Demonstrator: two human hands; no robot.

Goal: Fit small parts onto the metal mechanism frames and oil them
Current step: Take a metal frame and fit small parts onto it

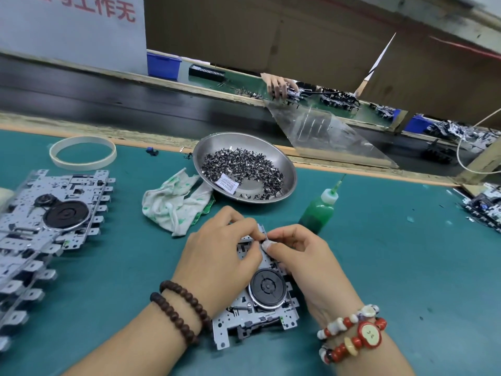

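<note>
A metal mechanism frame (254, 316) with a black flywheel (267, 287) lies on the green mat in front of me. My left hand (217, 256) grips the frame's far end, fingers curled over its edge. My right hand (301, 256) pinches a small part against the frame's top, thumb and forefinger together; the part itself is mostly hidden. A steel bowl (287, 169) holds several small black parts (244, 166). The green oil bottle (318, 210) with a needle tip stands just beyond my right hand.
A stack of frames (51, 213) lies at the left. A white and green rag (176, 202) sits beside the bowl, a tape ring (82, 152) at the back left. More mechanisms (485, 207) sit at the right edge. Another person's hand (279, 85) works beyond the conveyor.
</note>
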